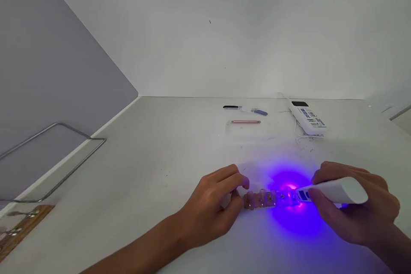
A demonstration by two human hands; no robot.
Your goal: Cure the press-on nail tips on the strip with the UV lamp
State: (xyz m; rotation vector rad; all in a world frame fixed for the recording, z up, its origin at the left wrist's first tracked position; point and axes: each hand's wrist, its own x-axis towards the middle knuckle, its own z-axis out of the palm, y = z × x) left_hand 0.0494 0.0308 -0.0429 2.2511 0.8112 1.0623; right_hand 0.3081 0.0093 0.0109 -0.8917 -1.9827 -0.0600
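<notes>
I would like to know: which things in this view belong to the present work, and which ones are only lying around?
In use, it seems:
white lamp, in the right hand, shining violet
row of small decorated pieces, left hand at its left end

Apparently just lying about:
pink stick
black-ended item
blue-ended item
white device (link to lamp unclear)

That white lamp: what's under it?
Around and under the white lamp's tip, violet light falls on the decorated strip and table. Whatever its body and the right hand cover can't be seen.

Under dim grey light, the white lamp (340,190) throws an intense violet glow onto the tabletop (154,150).
</notes>
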